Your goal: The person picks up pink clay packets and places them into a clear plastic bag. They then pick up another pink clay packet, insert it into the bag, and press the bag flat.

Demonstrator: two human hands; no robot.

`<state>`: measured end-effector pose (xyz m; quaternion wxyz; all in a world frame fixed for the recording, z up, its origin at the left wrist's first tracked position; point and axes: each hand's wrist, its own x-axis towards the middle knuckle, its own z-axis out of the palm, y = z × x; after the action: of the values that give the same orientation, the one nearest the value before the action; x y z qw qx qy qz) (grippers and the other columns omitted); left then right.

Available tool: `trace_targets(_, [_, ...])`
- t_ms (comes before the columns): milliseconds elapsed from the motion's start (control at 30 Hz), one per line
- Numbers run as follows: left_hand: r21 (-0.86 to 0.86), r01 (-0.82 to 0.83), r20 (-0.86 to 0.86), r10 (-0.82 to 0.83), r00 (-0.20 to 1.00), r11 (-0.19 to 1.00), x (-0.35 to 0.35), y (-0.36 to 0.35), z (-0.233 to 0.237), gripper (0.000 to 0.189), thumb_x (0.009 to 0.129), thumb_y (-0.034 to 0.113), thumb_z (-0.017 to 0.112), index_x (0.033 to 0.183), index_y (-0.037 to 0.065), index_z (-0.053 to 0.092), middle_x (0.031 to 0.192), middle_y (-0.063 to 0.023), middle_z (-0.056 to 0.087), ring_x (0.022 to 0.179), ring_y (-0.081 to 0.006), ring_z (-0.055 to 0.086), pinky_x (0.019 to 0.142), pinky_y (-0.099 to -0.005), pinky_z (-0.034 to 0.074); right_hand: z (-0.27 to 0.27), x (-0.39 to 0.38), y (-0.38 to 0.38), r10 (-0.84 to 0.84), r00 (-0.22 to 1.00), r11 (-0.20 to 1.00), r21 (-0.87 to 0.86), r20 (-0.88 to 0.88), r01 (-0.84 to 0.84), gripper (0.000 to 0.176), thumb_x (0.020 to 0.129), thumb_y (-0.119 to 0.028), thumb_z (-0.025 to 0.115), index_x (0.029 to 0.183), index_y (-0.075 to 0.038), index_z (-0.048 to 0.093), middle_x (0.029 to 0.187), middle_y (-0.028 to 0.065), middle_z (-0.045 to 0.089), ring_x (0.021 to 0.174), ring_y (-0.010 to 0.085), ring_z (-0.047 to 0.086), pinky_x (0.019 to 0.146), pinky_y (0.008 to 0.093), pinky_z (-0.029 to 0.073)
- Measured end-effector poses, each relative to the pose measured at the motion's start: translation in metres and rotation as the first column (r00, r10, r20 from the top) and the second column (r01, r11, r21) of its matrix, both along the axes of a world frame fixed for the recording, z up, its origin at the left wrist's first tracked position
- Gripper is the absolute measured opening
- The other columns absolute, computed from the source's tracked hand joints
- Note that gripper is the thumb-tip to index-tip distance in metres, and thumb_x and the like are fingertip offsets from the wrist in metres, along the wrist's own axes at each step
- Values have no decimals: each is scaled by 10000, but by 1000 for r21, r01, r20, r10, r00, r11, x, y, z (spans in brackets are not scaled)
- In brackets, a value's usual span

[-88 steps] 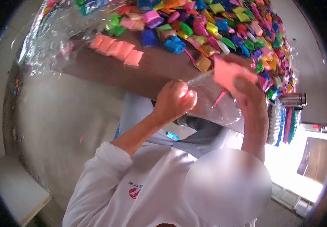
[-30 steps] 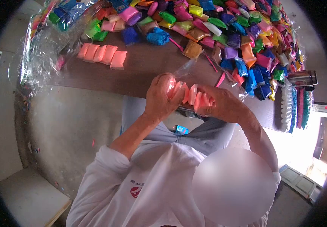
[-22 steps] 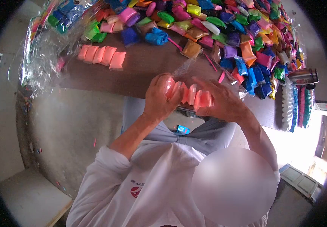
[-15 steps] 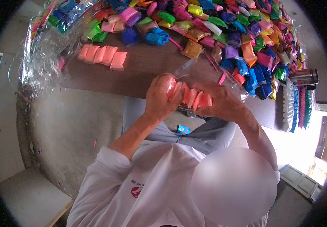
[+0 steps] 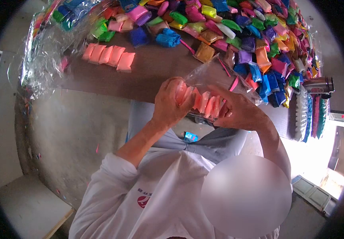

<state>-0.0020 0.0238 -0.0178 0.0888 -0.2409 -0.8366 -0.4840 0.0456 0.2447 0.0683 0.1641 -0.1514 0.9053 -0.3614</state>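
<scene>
Row of coral packets sits between both hands, centre of frame, above the near edge of the table. Left hand: fingers curled round the left end, gripping. Right hand: fingers bent and partly open at the right end; cannot tell how firmly they press. Clear bag spreads behind the hands; how many packets are inside is unclear. Five more coral packets lie upper left. Pile of coloured packets, cut off by the top edge. Contents of the metal cup, right, hidden.
</scene>
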Motion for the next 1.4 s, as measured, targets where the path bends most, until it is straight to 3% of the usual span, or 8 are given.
trace_targets(400, [77, -39, -101, 47, 994, 996, -2, 6, 0, 241, 761, 207, 674, 829, 37, 518, 812, -152, 551, 775, -382, 544, 707, -474, 457, 59, -9, -12, -243, 959, 964, 142, 143, 223, 432, 776, -50, 638, 1199, 5, 567, 965, 86, 666, 692, 72, 587, 607, 222, 479])
trace_targets(500, [127, -67, -180, 89, 980, 990, -6, 10, -7, 208, 752, 183, 663, 785, 40, 516, 748, -137, 538, 722, -375, 545, 670, -468, 461, 70, -20, -31, -402, 915, 876, -305, -34, 373, 345, 779, -114, 670, 1109, -34, 615, 830, 136, 649, 707, 186, 650, 666, 291, 514])
trace_targets(633, [124, -51, -242, 80, 967, 991, -6, 11, -10, 170, 745, 161, 650, 764, 40, 532, 753, -132, 542, 727, -361, 554, 672, -456, 468, 68, -81, -85, -164, 893, 985, -119, -419, 125, 271, 779, -178, 671, 992, -13, 640, 844, 154, 662, 739, 272, 662, 689, 350, 530])
trace_targets(767, [138, -75, -162, 97, 982, 988, 2, 2, 11, 173, 749, 170, 650, 782, 34, 548, 780, -131, 551, 758, -351, 558, 700, -452, 471, 47, -137, -159, 76, 954, 971, 237, -292, -5, 394, 747, -364, 692, 909, -9, 644, 895, 198, 673, 889, 380, 647, 788, 445, 520])
trace_targets(1033, [244, 15, -69, 2, 998, 970, 4, 5, -16, 473, 744, 253, 692, 1146, 52, 543, 1099, -196, 572, 972, -395, 559, 848, -464, 467, -36, -180, -218, 171, 943, 925, 376, -284, -55, 568, 696, -396, 739, 1035, 28, 568, 959, 244, 636, 924, 403, 612, 810, 480, 483])
trace_targets(1267, [181, -29, 64, 17, 998, 983, 6, 1, -7, 487, 731, 259, 707, 1136, 44, 543, 1127, -207, 565, 1044, -389, 545, 906, -455, 450, -15, -181, -194, 24, 985, 953, 303, -171, 30, 665, 674, -413, 763, 1149, -4, 544, 987, 235, 634, 963, 398, 606, 841, 444, 483])
trace_targets(1333, [174, -28, 43, 21, 999, 984, 7, 0, -8, 491, 727, 261, 709, 1136, 46, 544, 1124, -205, 567, 1039, -387, 547, 905, -453, 452, -28, -199, -191, 15, 840, 991, 117, -543, 58, 609, 704, -367, 735, 1143, -2, 523, 962, 226, 665, 935, 420, 629, 806, 465, 517])
trace_targets(1400, [163, -29, 15, 27, 1000, 986, 5, -1, -6, 496, 723, 264, 712, 1136, 48, 545, 1120, -204, 569, 1034, -385, 549, 904, -451, 453, -29, -201, -203, -18, 860, 995, 79, -510, 68, 646, 678, -399, 760, 1147, -17, 533, 1013, 215, 645, 962, 408, 613, 838, 449, 496])
